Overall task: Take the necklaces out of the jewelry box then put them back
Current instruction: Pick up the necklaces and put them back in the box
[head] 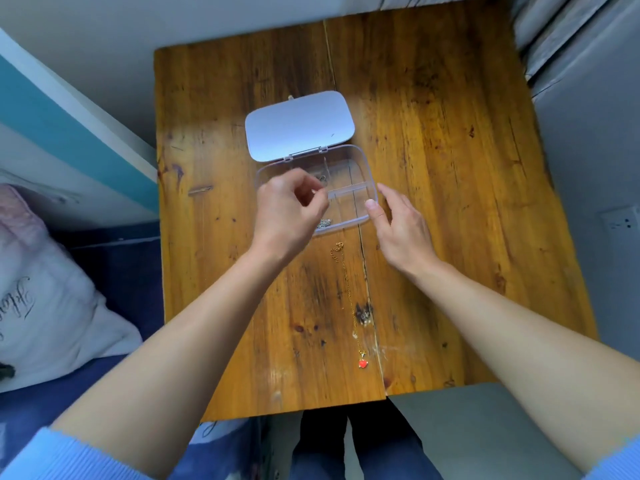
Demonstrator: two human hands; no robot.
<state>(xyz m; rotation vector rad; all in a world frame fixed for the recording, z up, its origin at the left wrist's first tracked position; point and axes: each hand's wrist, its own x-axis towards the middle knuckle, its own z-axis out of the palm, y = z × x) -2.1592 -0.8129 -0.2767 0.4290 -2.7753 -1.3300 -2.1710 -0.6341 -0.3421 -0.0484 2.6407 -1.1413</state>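
Just beneath left hand (289,211), silver necklace (323,223)

The clear, compartmented jewelry box (349,188) sits with its lid (299,124) laid flat open. A gold necklace (348,289) with a red pendant (363,364) lies stretched out just before it; a silver chain (324,223) rests inside.

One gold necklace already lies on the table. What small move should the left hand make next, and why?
Probably lift the left hand straight up. Its fingers look pinched over the open clear box, perhaps on a thin chain, and a silver chain lies inside, while the right hand steadies the box edge.
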